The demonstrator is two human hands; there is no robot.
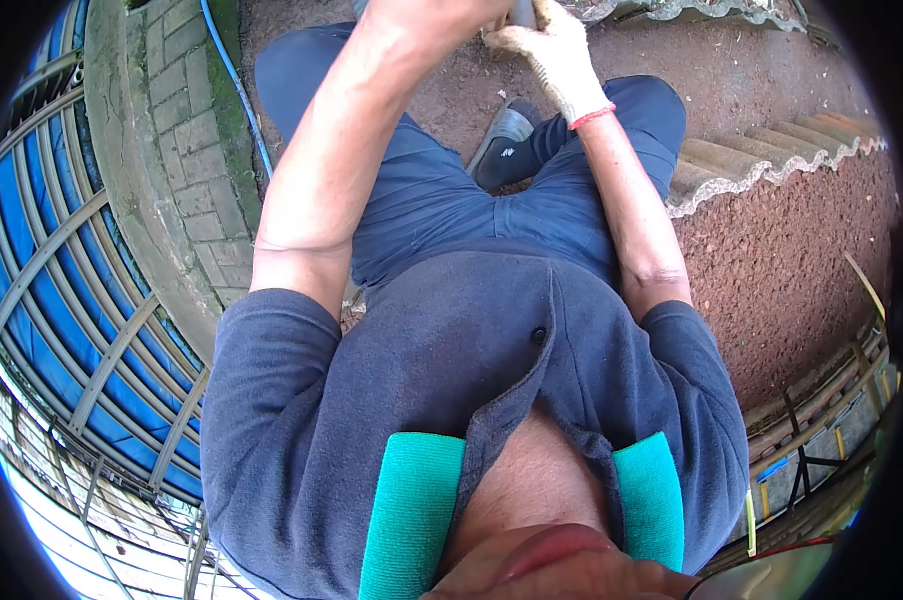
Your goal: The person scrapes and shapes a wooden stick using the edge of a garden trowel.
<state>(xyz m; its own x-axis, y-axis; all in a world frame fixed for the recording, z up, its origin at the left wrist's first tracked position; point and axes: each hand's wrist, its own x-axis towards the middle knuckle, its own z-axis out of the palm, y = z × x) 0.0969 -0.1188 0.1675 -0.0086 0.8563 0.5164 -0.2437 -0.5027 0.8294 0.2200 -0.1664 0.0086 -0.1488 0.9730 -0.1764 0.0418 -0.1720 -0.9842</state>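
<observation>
My left hand [436, 14] is bare and cut off by the top edge of the view. Its fingers curl closed, but what they grip is hidden. My right hand [559, 62] wears a cream knitted glove with a red cuff. Its fingers wrap round a smooth grey bar-like piece [522, 12], of which only the lower end shows. Both hands meet close together at this piece, out over my lap and the bare ground.
Wavy-edged corrugated sheets [761, 165] lie to the right by reddish soil [791, 290]. On the left runs a mossy brick ledge [186, 140] with a blue hose [233, 80]. Beyond it stands metal framing over blue sheeting [66, 270]. My shoe [504, 145] rests on dirt ground.
</observation>
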